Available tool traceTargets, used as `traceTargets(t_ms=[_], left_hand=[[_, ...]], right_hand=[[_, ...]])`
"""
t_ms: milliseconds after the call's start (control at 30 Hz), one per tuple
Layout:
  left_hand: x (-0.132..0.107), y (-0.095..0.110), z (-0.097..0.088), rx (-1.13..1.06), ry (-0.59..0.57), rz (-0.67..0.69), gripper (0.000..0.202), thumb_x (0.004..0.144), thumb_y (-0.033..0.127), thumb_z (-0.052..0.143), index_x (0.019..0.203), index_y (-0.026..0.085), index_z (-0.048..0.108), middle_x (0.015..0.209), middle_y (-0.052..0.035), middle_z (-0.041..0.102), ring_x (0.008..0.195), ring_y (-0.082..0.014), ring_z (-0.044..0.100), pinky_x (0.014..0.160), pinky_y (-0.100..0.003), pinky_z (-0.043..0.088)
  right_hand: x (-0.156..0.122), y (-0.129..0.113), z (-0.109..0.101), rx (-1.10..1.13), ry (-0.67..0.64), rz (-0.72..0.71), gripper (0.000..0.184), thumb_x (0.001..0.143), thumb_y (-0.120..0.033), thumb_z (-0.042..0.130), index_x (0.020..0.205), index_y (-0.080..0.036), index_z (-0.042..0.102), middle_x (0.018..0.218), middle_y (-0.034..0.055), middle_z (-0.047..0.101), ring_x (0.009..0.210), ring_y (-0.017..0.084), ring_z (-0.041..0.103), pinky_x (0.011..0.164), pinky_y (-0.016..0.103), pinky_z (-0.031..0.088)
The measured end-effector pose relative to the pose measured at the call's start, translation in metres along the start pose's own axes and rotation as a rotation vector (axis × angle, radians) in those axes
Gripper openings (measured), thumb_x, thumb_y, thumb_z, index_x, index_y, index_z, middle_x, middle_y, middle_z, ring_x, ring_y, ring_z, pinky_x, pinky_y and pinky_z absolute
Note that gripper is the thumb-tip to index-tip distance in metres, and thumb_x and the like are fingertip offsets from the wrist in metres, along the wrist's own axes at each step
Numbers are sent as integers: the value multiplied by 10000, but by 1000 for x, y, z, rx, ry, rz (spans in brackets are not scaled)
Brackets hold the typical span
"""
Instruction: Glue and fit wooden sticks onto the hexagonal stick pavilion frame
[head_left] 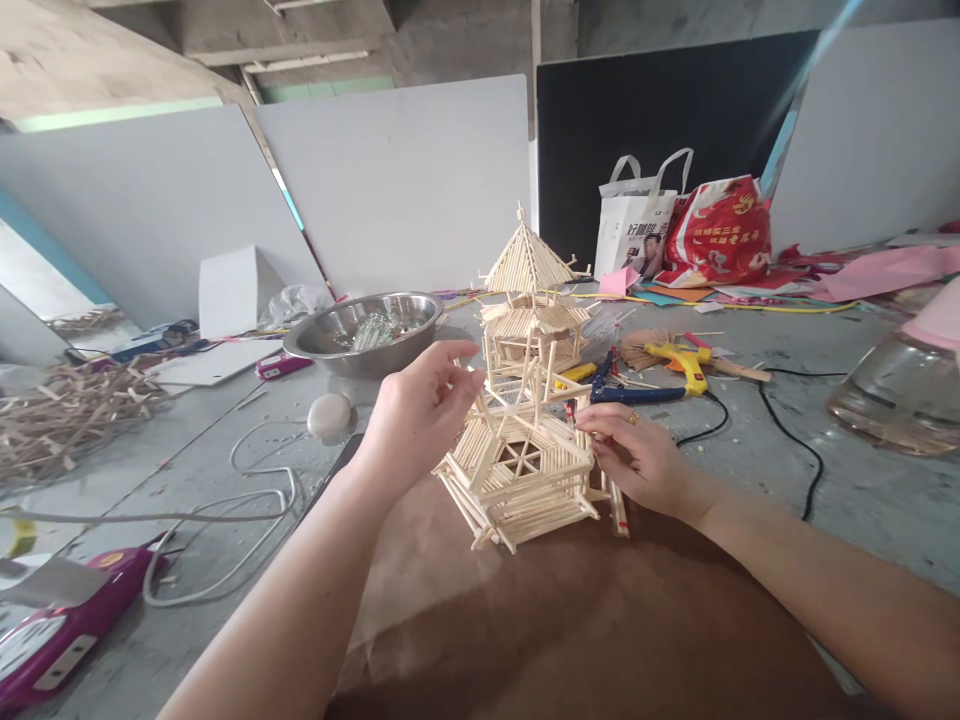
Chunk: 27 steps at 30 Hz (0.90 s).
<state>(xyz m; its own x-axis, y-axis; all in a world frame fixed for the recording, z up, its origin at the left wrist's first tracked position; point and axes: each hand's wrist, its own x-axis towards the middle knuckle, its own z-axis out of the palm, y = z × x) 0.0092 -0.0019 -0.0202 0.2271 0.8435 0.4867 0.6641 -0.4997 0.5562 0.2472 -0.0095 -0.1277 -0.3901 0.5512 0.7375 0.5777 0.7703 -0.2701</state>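
A pale wooden stick model (pixel 525 465) of a many-sided building stands on the brown sheet (pixel 465 640), its front part a railed hexagonal base. Behind it rise a stick pavilion tier and a pointed stick roof (pixel 529 258); whether they join the base I cannot tell. My left hand (pixel 424 410) is at the model's upper left, index finger stretched and thumb apart, nothing visible between them. On the right side, my right hand (pixel 637 455) has its fingertips and thumb closed about the model's edge. The exact contact is partly hidden.
A steel basin (pixel 367 335) stands back left, near a white cable (pixel 255 515) and a purple power strip (pixel 82 620). Behind my right hand lie a yellow glue gun (pixel 679 365) and blue-handled pliers (pixel 637 392). A pink-lidded jug (pixel 907 395) is far right; bags stand behind.
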Motion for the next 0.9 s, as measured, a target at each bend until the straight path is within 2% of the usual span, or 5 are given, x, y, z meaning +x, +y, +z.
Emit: traceTargets(t_ms=[300,500,700,800,900], left_hand=[[-1,3,-3,18,63,1,267,807,380,490,998,201,541,760,-26,632,464,-73,504,439,-218,412],[-4,14,-8,-62,293,-29,194,805,372,492,864,195,546,714,-9,623,455,-74,502,441,-212,413],[-10,8,-19,-22,336,-138,166,778,372,517,792,210,548,553,28,560,461,-92,508,449,-212,406],[-24,-7,-26,-15,306,-213,152,779,366,507,775,218,545,478,47,517,439,-97,485,441,-213,390],[-47,-25,-28,-84,286,-310,157,769,354,508,711,209,525,450,51,496,401,-95,455,419,-216,371]], right_hand=[[0,-1,0,12,-4,8,241,808,-110,424,1015,-211,494,1025,88,589,965,185,581,795,324,491],[-4,0,2,34,50,78,277,817,-164,428,1081,-228,484,1089,105,566,998,214,563,724,322,514],[1,6,-6,-5,121,199,178,816,-204,426,953,-222,538,961,77,607,750,169,598,634,299,495],[8,15,-24,-131,-79,385,160,799,-219,419,847,-212,572,746,31,635,628,156,584,572,277,463],[12,25,-41,-175,-305,443,148,763,-238,468,767,-222,615,578,-11,623,486,143,552,448,243,391]])
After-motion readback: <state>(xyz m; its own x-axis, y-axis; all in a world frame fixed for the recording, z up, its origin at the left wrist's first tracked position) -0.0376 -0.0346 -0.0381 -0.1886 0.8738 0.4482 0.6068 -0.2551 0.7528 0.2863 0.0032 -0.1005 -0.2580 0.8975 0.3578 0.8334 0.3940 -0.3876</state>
